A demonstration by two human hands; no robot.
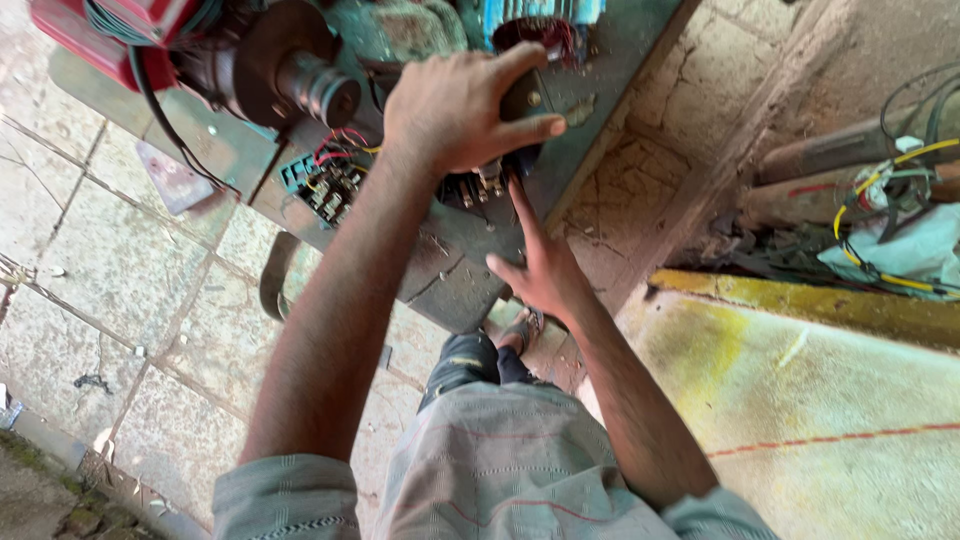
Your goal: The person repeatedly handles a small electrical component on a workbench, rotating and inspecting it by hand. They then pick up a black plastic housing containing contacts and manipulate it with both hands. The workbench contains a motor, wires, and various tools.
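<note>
the floor (120,300) is laid with worn grey stone slabs, cracked in places, with dirt in the joints. to the right a cracked stone strip (650,170) runs diagonally beside a raised ledge (830,420) that is stained yellow and crossed by a thin red line. beyond the ledge lie rusty pipes (830,150) and a tangle of yellow, red and black wires (890,190) over a pale cloth (900,250). soft daylight falls evenly, with no hard shadows.

Bare forearms, rolled pale grey checked shirt sleeves, dark jeans and sandals below the hands
</note>
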